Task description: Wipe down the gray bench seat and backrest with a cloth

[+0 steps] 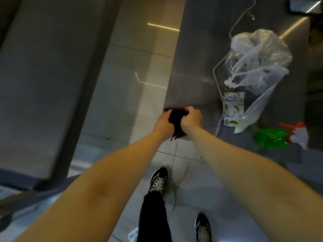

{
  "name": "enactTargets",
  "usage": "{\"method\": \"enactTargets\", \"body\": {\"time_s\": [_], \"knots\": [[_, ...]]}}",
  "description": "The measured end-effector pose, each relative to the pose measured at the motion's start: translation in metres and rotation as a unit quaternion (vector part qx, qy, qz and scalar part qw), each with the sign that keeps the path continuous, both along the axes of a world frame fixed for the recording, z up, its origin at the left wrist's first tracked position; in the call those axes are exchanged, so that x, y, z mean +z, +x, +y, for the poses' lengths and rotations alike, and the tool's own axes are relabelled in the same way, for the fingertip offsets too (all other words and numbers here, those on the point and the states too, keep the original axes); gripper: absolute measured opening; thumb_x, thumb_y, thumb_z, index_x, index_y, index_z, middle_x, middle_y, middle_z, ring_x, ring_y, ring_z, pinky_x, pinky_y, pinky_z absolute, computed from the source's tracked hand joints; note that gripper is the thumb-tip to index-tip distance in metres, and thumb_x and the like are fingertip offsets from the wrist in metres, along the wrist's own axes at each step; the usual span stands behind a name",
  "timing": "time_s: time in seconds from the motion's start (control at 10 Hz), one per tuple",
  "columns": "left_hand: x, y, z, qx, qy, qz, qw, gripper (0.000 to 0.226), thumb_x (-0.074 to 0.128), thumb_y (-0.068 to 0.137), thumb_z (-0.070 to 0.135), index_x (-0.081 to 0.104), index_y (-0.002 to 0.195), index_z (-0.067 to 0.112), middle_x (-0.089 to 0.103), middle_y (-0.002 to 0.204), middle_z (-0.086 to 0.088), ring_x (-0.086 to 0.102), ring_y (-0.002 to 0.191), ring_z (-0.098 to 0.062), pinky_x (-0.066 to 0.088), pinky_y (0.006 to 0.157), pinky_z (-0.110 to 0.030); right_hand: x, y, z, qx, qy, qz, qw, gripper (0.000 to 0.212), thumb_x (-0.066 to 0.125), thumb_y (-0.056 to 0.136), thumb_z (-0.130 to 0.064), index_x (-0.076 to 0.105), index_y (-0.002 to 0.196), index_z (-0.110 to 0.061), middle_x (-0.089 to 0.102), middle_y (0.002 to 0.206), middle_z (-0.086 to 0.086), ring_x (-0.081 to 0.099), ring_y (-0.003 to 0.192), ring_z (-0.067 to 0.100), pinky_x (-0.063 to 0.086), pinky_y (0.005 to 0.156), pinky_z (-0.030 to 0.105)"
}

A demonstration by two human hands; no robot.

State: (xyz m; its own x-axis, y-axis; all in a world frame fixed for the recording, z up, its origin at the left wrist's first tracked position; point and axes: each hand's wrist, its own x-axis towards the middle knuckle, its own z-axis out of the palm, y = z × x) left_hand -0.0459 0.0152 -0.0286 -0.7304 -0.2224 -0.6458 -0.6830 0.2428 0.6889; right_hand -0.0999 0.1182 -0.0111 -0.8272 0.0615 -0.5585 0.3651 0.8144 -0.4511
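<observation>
Pale floor tiles (125, 70) run under the hands; the gray bench (40, 75) lies left of them, the worktop (197, 58) right, carrying 1 plastic bag (258, 55) and 1 green spray bottle (270, 138). Both the left hand (163, 122) and the right hand (192, 119) clutch the dark cloth (176, 118) bunched between them, at the worktop's corner.

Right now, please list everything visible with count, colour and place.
shiny surface: one, gray, right
bench: one, gray, left
cloth: one, dark, at the shiny surface's near edge
plastic bag: one, clear, on that surface
packet: one, white and blue, beside the bag
spray bottle: one, green, orange trigger, near right
cable: one, white, across the surface
flat device: one, dark, far right corner
shoes: two, black and white, tiled floor
left hand, right hand: both grip the cloth
</observation>
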Motion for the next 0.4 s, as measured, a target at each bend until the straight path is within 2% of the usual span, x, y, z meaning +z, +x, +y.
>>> {"method": "enactTargets", "body": {"time_s": [0.1, 0.2, 0.3, 0.4], "knots": [[0.017, 0.003, -0.003, -0.064, -0.063, -0.004, 0.996, 0.047, 0.047, 0.102, 0.013, 0.043, 0.149, 0.014, 0.047, 0.151, -0.008, 0.047, 0.137, -0.026, 0.04, 0.113, -0.036, 0.019, 0.005, -0.006, 0.061, -0.015, -0.004, 0.998, 0.039, 0.044, 0.102, -0.016, 0.055, 0.139, -0.02, 0.05, 0.141, 0.011, 0.053, 0.125, 0.036, 0.048, 0.106, 0.049], [0.059, 0.02, -0.002, -0.157, -0.202, -0.069, 0.964, 0.061, 0.047, 0.102, 0.015, 0.026, 0.16, 0.02, 0.016, 0.169, -0.007, 0.019, 0.154, -0.026, 0.024, 0.123, -0.043, 0.046, 0.011, -0.004, 0.179, -0.017, -0.002, 0.984, 0.043, 0.045, 0.1, -0.015, 0.054, 0.142, -0.018, 0.055, 0.141, 0.012, 0.054, 0.127, 0.036, 0.046, 0.107, 0.05], [0.103, 0.056, -0.001, -0.134, -0.303, -0.117, 0.936, 0.066, 0.039, 0.101, 0.01, 0.014, 0.161, 0.024, 0.0, 0.171, -0.004, -0.001, 0.157, -0.025, 0.005, 0.127, -0.048, 0.092, 0.024, -0.003, 0.318, -0.002, 0.018, 0.948, 0.043, 0.049, 0.099, -0.016, 0.053, 0.142, -0.013, 0.054, 0.141, 0.013, 0.05, 0.13, 0.034, 0.041, 0.109, 0.05], [0.155, 0.104, 0.0, -0.09, -0.35, -0.163, 0.918, 0.067, 0.034, 0.101, 0.012, 0.01, 0.162, 0.024, -0.007, 0.171, -0.003, -0.01, 0.156, -0.026, -0.004, 0.125, -0.055, 0.158, 0.053, -0.009, 0.414, -0.027, 0.031, 0.909, 0.046, 0.049, 0.099, -0.017, 0.047, 0.145, -0.011, 0.047, 0.148, 0.012, 0.04, 0.14, 0.032, 0.032, 0.116, 0.051]]}}
